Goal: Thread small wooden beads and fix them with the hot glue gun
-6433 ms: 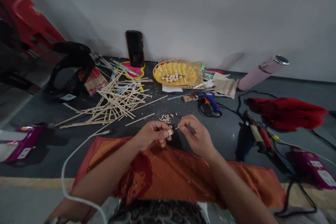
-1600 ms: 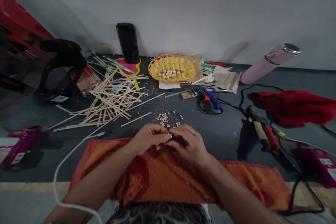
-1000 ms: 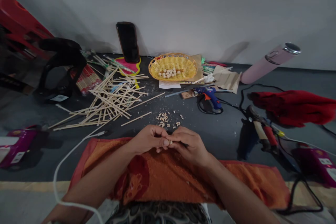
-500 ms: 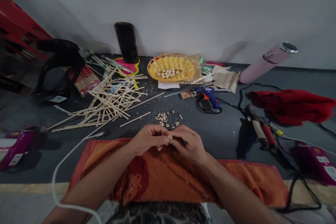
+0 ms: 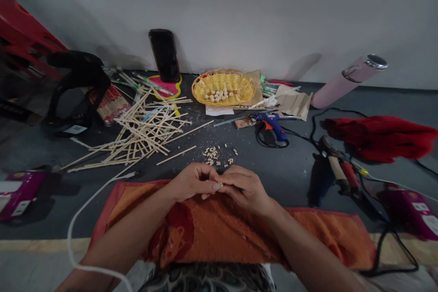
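Note:
My left hand [image 5: 196, 181] and my right hand [image 5: 244, 189] meet over the near edge of an orange towel [image 5: 219, 232]. Between their fingertips is a small cluster of cut wooden stick pieces [image 5: 221, 185], mostly covered by the fingers. Both hands are closed in a pinch on it. Just beyond the fingers lie several loose short stick pieces [image 5: 211, 153] on the dark table. Farther back, a yellow woven basket [image 5: 244, 89] holds several small wooden clusters [image 5: 219, 96].
Long wooden sticks [image 5: 143, 132] lie heaped at left. Behind them a phone [image 5: 164, 56] leans on the wall. To the right are a blue glue gun [image 5: 273, 125], pliers [image 5: 338, 166], a red cloth [image 5: 383, 138] and a pink flask [image 5: 349, 82]. A white cable [image 5: 73, 228] crosses at left.
The small wooden cluster has dropped slightly toward me and is now more covered by my fingertips. My right hand has shifted a little lower. Nothing else has moved.

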A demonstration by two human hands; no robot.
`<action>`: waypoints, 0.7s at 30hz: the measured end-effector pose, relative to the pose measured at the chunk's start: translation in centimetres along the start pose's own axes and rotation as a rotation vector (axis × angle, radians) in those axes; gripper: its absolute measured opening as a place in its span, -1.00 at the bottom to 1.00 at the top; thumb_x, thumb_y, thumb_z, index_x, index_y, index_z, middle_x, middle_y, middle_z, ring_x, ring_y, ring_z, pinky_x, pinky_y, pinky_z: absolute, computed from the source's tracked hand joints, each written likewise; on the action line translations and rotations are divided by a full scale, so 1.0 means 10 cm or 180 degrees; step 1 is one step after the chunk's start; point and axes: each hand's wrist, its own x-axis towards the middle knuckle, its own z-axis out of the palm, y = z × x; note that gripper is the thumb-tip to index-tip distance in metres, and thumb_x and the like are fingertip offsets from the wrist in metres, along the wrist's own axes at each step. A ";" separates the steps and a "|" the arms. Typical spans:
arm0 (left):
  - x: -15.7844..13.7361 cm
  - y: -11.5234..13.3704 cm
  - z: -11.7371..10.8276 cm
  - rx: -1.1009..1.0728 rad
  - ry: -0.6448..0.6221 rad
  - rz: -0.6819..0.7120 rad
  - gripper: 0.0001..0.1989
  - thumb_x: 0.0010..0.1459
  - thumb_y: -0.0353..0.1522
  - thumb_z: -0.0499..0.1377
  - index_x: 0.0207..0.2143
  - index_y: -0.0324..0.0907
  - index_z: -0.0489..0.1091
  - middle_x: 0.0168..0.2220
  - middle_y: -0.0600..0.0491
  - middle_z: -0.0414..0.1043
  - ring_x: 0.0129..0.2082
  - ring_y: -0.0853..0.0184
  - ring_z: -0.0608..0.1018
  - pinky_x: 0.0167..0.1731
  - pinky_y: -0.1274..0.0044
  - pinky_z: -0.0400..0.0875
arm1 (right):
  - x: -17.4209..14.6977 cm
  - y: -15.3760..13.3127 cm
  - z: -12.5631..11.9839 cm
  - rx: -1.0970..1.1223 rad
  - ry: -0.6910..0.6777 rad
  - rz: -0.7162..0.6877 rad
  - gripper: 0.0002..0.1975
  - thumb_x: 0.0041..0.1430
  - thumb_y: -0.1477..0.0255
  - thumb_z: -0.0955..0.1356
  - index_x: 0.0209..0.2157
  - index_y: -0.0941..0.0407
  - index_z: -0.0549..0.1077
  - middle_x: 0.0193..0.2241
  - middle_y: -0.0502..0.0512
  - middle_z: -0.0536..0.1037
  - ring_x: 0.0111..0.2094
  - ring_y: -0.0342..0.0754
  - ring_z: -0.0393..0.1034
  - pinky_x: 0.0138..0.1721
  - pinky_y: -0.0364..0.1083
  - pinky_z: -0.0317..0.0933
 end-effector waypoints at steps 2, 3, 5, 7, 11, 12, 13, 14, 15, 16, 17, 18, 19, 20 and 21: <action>-0.01 -0.01 -0.01 0.0000 -0.0022 -0.0026 -0.73 -0.08 -0.26 0.32 -0.48 -0.30 0.39 -0.65 0.16 0.31 -0.72 0.57 0.29 -0.69 0.69 0.14 | 0.01 -0.02 0.01 0.0037 0.0011 0.0006 -0.78 0.15 0.48 0.36 -0.13 0.09 0.47 -0.38 0.09 0.53 -0.32 -0.13 0.42 -0.27 -0.14 0.33; -0.01 -0.01 -0.01 -0.0024 -0.0016 -0.0052 -0.72 -0.09 -0.26 0.32 -0.48 -0.30 0.39 -0.65 0.15 0.31 -0.72 0.56 0.29 -0.70 0.69 0.15 | 0.01 -0.03 0.01 0.0051 0.0013 0.0019 -0.78 0.16 0.47 0.35 -0.13 0.10 0.47 -0.38 0.09 0.54 -0.33 -0.14 0.42 -0.27 -0.14 0.34; -0.01 -0.01 -0.01 -0.0125 0.0011 -0.0091 -0.71 -0.10 -0.25 0.33 -0.48 -0.31 0.39 -0.62 0.13 0.34 -0.72 0.55 0.30 -0.70 0.68 0.18 | 0.02 -0.05 0.01 0.0052 0.0039 0.0034 -0.78 0.17 0.46 0.34 -0.12 0.10 0.47 -0.37 0.10 0.54 -0.32 -0.14 0.43 -0.27 -0.15 0.34; 0.00 -0.02 -0.01 -0.0253 0.0021 -0.0089 -0.71 -0.11 -0.26 0.34 -0.46 -0.32 0.41 -0.58 0.10 0.38 -0.70 0.55 0.32 -0.68 0.67 0.22 | 0.02 -0.05 0.00 -0.0004 0.0086 0.0011 -0.78 0.17 0.47 0.34 -0.11 0.10 0.46 -0.37 0.09 0.54 -0.32 -0.13 0.43 -0.27 -0.15 0.34; 0.01 -0.03 -0.01 -0.0452 0.0025 -0.0016 -0.71 -0.12 -0.27 0.34 -0.40 -0.31 0.45 -0.53 0.06 0.43 -0.65 0.52 0.36 -0.63 0.64 0.24 | 0.00 -0.03 -0.02 -0.0158 0.0223 0.0031 -0.76 0.16 0.48 0.35 -0.10 0.08 0.46 -0.36 0.10 0.54 -0.32 -0.12 0.43 -0.27 -0.13 0.35; 0.02 -0.04 -0.02 -0.0474 0.0047 -0.0008 -0.71 -0.11 -0.27 0.34 -0.39 -0.31 0.46 -0.52 0.05 0.43 -0.65 0.52 0.37 -0.62 0.64 0.24 | 0.00 -0.03 -0.02 -0.0171 0.0247 0.0051 -0.75 0.15 0.49 0.35 -0.10 0.08 0.46 -0.36 0.10 0.54 -0.31 -0.12 0.43 -0.27 -0.12 0.35; 0.02 -0.05 -0.02 -0.0479 0.0078 -0.0004 -0.71 -0.11 -0.26 0.34 -0.40 -0.31 0.46 -0.52 0.04 0.44 -0.64 0.52 0.36 -0.62 0.63 0.24 | 0.00 -0.03 -0.02 -0.0175 0.0266 0.0055 -0.75 0.14 0.49 0.36 -0.11 0.07 0.46 -0.36 0.10 0.54 -0.31 -0.11 0.43 -0.26 -0.12 0.36; 0.02 -0.05 -0.01 -0.0470 0.0106 -0.0005 -0.71 -0.10 -0.26 0.33 -0.40 -0.32 0.46 -0.52 0.03 0.44 -0.64 0.52 0.36 -0.62 0.63 0.23 | 0.01 -0.03 -0.03 -0.0175 0.0278 0.0044 -0.74 0.13 0.49 0.37 -0.11 0.07 0.46 -0.36 0.10 0.54 -0.32 -0.11 0.43 -0.26 -0.12 0.36; 0.02 -0.05 -0.01 -0.0451 0.0123 -0.0011 -0.71 -0.10 -0.25 0.33 -0.41 -0.32 0.46 -0.51 0.03 0.45 -0.64 0.52 0.36 -0.62 0.63 0.23 | 0.01 -0.03 -0.03 -0.0177 0.0282 0.0030 -0.74 0.11 0.50 0.38 -0.12 0.08 0.46 -0.37 0.09 0.53 -0.32 -0.11 0.43 -0.26 -0.12 0.36; 0.03 -0.05 -0.01 -0.0432 0.0135 -0.0011 -0.70 -0.10 -0.25 0.33 -0.42 -0.33 0.46 -0.51 0.03 0.44 -0.64 0.52 0.36 -0.62 0.63 0.22 | 0.01 -0.03 -0.03 -0.0186 0.0282 0.0024 -0.74 0.10 0.50 0.39 -0.12 0.09 0.46 -0.38 0.09 0.53 -0.32 -0.11 0.43 -0.27 -0.12 0.36; 0.03 -0.05 0.00 -0.0411 0.0148 -0.0006 -0.70 -0.10 -0.25 0.33 -0.43 -0.33 0.45 -0.51 0.03 0.44 -0.65 0.52 0.35 -0.62 0.64 0.22 | 0.01 -0.03 -0.02 -0.0208 0.0285 0.0028 -0.74 0.09 0.51 0.39 -0.13 0.10 0.47 -0.38 0.10 0.53 -0.32 -0.11 0.43 -0.27 -0.12 0.36; 0.03 -0.04 0.01 -0.0383 0.0165 -0.0001 -0.71 -0.11 -0.25 0.34 -0.43 -0.32 0.45 -0.52 0.04 0.43 -0.65 0.53 0.35 -0.62 0.64 0.21 | 0.01 -0.02 -0.02 -0.0244 0.0290 0.0044 -0.75 0.09 0.52 0.39 -0.14 0.10 0.47 -0.38 0.10 0.53 -0.32 -0.11 0.43 -0.27 -0.12 0.36; 0.03 -0.04 0.01 -0.0347 0.0196 0.0006 -0.71 -0.12 -0.26 0.34 -0.44 -0.32 0.44 -0.53 0.06 0.42 -0.65 0.53 0.34 -0.62 0.64 0.20 | 0.00 -0.01 -0.02 -0.0292 0.0298 0.0070 -0.75 0.09 0.52 0.39 -0.15 0.11 0.47 -0.38 0.11 0.53 -0.32 -0.10 0.42 -0.27 -0.11 0.36; 0.02 -0.04 0.02 -0.0300 0.0240 0.0018 -0.72 -0.12 -0.27 0.34 -0.45 -0.31 0.43 -0.54 0.08 0.41 -0.66 0.54 0.33 -0.62 0.65 0.20 | 0.00 0.00 -0.01 -0.0348 0.0303 0.0098 -0.76 0.10 0.53 0.38 -0.15 0.11 0.47 -0.37 0.11 0.53 -0.31 -0.10 0.42 -0.27 -0.11 0.35; 0.02 -0.04 0.02 -0.0242 0.0288 0.0030 -0.73 -0.11 -0.27 0.34 -0.46 -0.30 0.42 -0.56 0.10 0.39 -0.66 0.55 0.33 -0.62 0.66 0.19 | -0.01 0.01 0.00 -0.0399 0.0308 0.0113 -0.77 0.10 0.53 0.38 -0.16 0.10 0.47 -0.36 0.12 0.53 -0.31 -0.10 0.42 -0.27 -0.10 0.35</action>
